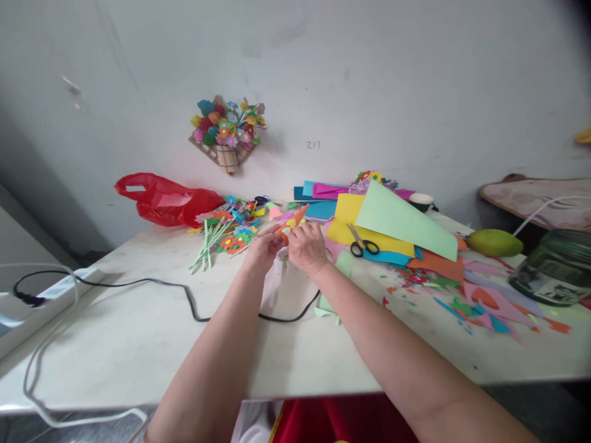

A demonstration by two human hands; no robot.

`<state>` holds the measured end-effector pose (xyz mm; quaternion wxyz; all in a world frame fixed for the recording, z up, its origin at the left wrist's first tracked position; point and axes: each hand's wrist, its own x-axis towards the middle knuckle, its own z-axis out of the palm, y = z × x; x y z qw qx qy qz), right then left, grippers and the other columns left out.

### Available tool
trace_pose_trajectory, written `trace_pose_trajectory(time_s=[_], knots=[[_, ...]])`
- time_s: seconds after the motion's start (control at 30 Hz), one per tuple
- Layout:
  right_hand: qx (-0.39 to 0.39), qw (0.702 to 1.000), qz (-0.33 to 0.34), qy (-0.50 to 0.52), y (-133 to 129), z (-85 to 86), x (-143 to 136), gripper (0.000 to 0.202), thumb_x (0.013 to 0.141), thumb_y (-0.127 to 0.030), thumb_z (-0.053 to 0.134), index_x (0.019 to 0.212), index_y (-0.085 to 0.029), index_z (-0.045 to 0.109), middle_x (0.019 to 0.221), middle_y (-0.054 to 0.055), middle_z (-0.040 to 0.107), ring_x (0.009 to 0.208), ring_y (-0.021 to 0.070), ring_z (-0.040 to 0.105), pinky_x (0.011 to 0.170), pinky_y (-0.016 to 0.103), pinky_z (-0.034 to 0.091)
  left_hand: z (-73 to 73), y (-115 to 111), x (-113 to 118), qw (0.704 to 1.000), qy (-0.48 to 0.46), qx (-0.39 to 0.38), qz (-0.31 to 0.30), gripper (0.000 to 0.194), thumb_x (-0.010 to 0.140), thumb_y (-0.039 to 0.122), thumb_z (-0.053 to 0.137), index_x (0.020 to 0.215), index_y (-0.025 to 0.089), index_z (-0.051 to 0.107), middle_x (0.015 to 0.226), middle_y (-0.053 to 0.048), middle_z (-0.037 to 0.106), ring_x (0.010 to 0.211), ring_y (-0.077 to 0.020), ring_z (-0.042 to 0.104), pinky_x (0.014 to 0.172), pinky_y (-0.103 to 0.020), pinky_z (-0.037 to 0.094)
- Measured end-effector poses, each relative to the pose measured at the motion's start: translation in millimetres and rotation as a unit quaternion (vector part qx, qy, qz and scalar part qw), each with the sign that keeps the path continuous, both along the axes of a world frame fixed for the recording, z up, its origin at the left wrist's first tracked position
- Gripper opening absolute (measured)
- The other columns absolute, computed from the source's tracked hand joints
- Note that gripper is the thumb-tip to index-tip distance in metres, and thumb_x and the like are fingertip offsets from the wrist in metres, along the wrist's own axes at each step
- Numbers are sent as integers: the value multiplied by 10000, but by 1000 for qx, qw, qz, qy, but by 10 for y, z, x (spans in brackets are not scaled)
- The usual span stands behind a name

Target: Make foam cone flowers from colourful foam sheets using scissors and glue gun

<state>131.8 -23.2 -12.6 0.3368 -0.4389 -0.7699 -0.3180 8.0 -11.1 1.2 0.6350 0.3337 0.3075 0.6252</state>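
An orange foam piece with pale yellow-green shapes on it [289,226] is held up between my two hands near the middle of the table. My left hand [265,247] has its fingers closed on the piece's lower left side. At its right side my right hand [306,245] is closed, fingertips pressed against the same piece. Orange and blue foam flowers [233,242] and pale green strips [207,245] lie left of my left hand. Black-handled scissors [364,246] rest on a yellow sheet [341,224] to the right.
A red plastic bag [170,200] lies at the back left. Black cable [184,288] crosses the table under my forearms. Foam scraps [489,307], a green mango-like fruit [495,243] and a glass jar [554,267] are on the right. A flower basket [228,157] hangs on the wall.
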Motion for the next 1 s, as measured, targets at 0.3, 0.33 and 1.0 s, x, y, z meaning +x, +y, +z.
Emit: trace_pose_trajectory(time_s=[0.3, 0.33, 1.0], knots=[[-18, 986, -19, 162, 63, -66, 142, 216, 725, -125, 535, 907, -144, 650, 889, 111, 608, 859, 245, 498, 758, 370, 321, -88, 60, -117, 1000, 21, -4, 18, 186, 635, 131, 568, 807, 116, 639, 727, -65, 704, 624, -139, 658, 606, -226, 496], [-14, 981, -24, 191, 87, -81, 165, 251, 732, -120, 529, 956, -141, 641, 934, 120, 603, 888, 247, 503, 762, 366, 332, -96, 64, -128, 999, 28, -5, 20, 179, 634, 147, 581, 798, 116, 644, 723, -66, 704, 623, -142, 658, 611, -230, 496], [-337, 635, 124, 684, 253, -54, 410, 192, 806, -345, 585, 760, -159, 580, 594, -2, 600, 432, 106, 563, 349, 185, 321, -140, 101, -222, 993, 108, 26, 41, 147, 619, 204, 613, 690, 110, 701, 652, -81, 697, 560, -158, 630, 529, -238, 474]])
